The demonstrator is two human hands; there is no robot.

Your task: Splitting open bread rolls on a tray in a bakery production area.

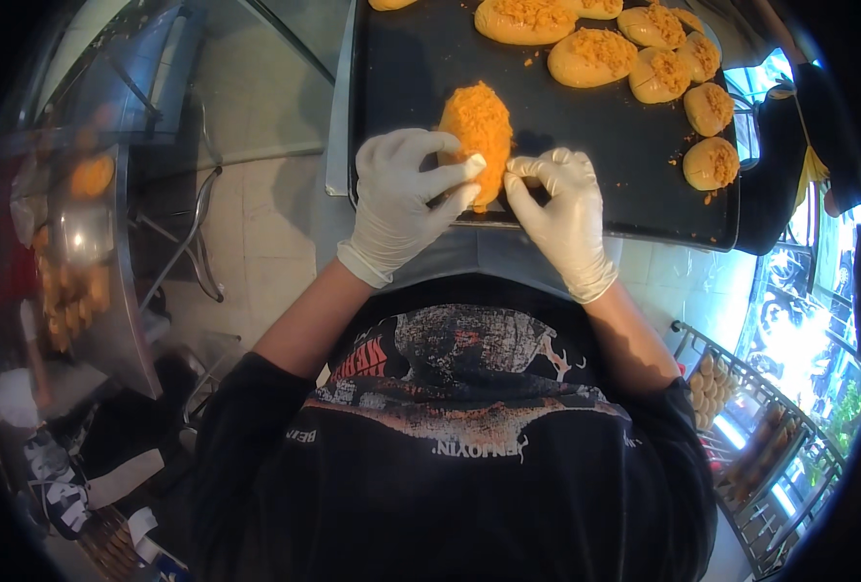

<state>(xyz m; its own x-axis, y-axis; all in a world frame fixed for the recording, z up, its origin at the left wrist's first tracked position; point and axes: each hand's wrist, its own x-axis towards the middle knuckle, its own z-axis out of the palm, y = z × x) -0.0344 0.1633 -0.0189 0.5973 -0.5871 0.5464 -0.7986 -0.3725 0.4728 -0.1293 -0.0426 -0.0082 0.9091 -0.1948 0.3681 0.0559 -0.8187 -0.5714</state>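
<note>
A long bun (479, 121) covered thickly in orange, floss-like shreds lies at the near edge of a dark baking tray (634, 199). Both hands wear whitish gloves and grip the bun's near end from its two sides. My left hand (396, 189) has its thumb and index finger pressed on the left side, over the shreds. Against the right edge rest the pinched thumb and fingertips of my right hand (563, 204), its other fingers curled. Whether a pinch of shreds is between the fingertips is hidden.
Several shred-topped buns, one nearest at the right (711, 163), line the tray's far and right sides. A person in dark clothing (775, 155) stands beyond the right edge. At left is a metal table (120, 291) with orange food. A rack (760, 446) holding baked goods is at lower right.
</note>
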